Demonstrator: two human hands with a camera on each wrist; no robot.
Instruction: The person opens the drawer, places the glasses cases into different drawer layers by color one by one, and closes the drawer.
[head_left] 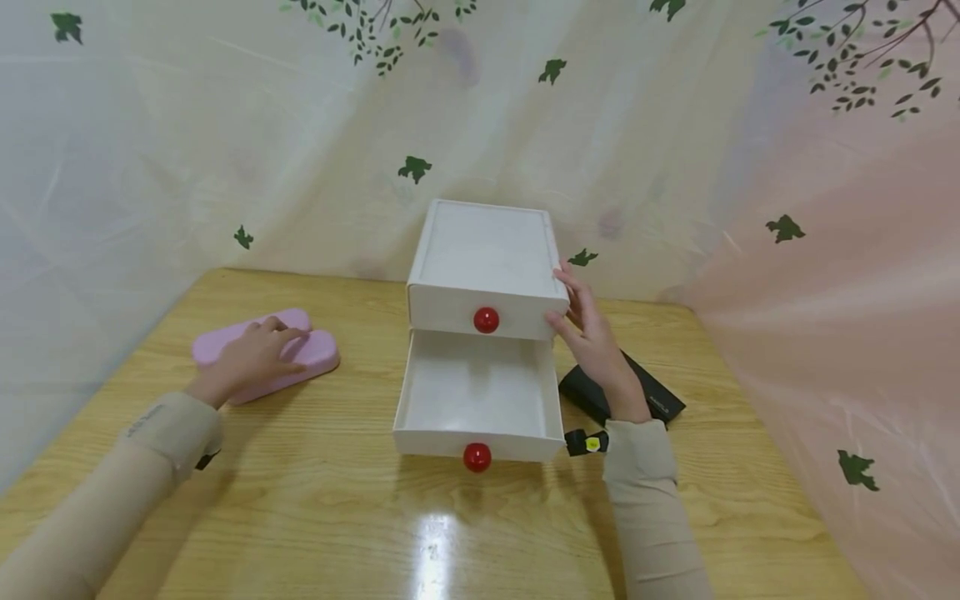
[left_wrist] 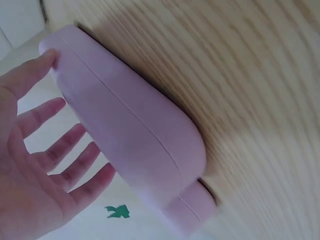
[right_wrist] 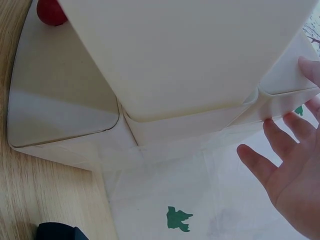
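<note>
A white drawer box (head_left: pixel 487 246) has its middle drawer (head_left: pixel 480 387) pulled out, with nothing inside; a red knob (head_left: pixel 477 457) sits on its front. Above it, the top drawer (head_left: pixel 442 308) is closed. The right wrist view also shows a closed bottom drawer (right_wrist: pixel 65 80). My right hand (head_left: pixel 596 350) rests against the box's upper right front corner, thumb at the front face, fingers extended along the side. On the left, my left hand (head_left: pixel 255 358) lies over a pair of pink slippers (head_left: pixel 322 354). Its thumb touches one slipper (left_wrist: pixel 125 115) and its fingers reach along the edge.
A flat black case (head_left: pixel 660 396) lies on the wooden table (head_left: pixel 322 492) right of the box, partly behind my right wrist. A pale curtain (head_left: pixel 337 125) with green leaf prints hangs behind the table and along its sides.
</note>
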